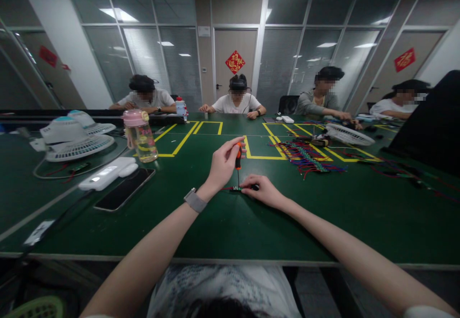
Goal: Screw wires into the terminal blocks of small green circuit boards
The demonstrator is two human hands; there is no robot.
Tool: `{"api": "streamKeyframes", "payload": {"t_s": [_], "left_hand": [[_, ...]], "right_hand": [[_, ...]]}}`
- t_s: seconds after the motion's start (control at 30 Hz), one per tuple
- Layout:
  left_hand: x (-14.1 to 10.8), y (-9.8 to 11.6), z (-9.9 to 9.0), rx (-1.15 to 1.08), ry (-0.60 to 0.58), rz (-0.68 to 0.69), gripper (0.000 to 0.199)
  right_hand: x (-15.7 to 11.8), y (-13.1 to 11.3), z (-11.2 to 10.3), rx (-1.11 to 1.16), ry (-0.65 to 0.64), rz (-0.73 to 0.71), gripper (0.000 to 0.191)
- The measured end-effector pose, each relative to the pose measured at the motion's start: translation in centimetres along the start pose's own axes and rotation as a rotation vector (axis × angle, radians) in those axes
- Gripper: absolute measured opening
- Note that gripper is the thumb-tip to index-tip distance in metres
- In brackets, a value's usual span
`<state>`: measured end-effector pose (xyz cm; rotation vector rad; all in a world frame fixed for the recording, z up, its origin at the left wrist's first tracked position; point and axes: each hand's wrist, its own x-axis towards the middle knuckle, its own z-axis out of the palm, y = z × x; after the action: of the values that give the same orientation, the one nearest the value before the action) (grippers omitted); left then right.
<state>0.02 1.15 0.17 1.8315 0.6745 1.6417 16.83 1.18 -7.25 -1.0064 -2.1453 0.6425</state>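
Observation:
An orange and black screwdriver [238, 159] stands upright, its handle held in the fingers of my left hand [225, 160], which has a grey-banded watch at the wrist. The shaft reaches down to a small green circuit board [235, 189] on the green table [201, 241]. Red wire runs out from the board's left side. Pinched at the board's right end are the fingertips of my right hand [264, 191]; a small black item shows between its fingers. The exact contact of the screwdriver tip is too small to make out.
Left of my hands are a phone [125, 191], a white power strip [108, 173], a pink-lidded bottle [141, 135] and white fans [77, 138]. Wired boards [309, 157] lie to the right, near a dark monitor [431, 126]. Several people sit across the table.

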Motion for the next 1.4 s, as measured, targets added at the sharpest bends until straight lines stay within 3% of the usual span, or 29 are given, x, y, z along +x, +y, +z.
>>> {"api": "streamKeyframes", "payload": {"t_s": [0.2, 0.37, 0.57, 0.73, 0.97, 1.13, 1.3, 1.4], "left_hand": [[-0.17, 0.36, 0.08, 0.170, 0.042, 0.081, 0.019], [-0.11, 0.50, -0.01, 0.045, -0.069, 0.029, 0.029], [-0.07, 0.60, -0.30, 0.273, 0.063, 0.112, 0.018], [0.08, 0.39, -0.28, 0.075, -0.057, 0.031, 0.029], [0.12, 0.37, -0.42, 0.240, 0.055, 0.089, 0.020], [0.21, 0.47, -0.37, 0.034, -0.059, -0.019, 0.028], [0.05, 0.55, -0.35, 0.245, 0.031, 0.098, 0.018], [-0.04, 0.58, -0.29, 0.200, -0.019, 0.099, 0.024]], "right_hand": [[0.05, 0.08, 0.05, 0.003, 0.009, -0.002, 0.013], [0.05, -0.05, 0.00, 0.004, -0.004, 0.011, 0.013], [0.01, -0.04, -0.04, 0.003, 0.006, 0.004, 0.013], [0.02, -0.18, -0.09, -0.005, 0.000, -0.005, 0.013], [-0.03, -0.30, -0.15, -0.004, 0.001, 0.009, 0.014], [-0.04, -0.24, -0.13, -0.001, 0.000, 0.010, 0.013], [-0.02, -0.07, -0.09, -0.003, 0.001, 0.009, 0.013], [0.00, -0.05, -0.09, -0.002, 0.001, 0.008, 0.013]]}}
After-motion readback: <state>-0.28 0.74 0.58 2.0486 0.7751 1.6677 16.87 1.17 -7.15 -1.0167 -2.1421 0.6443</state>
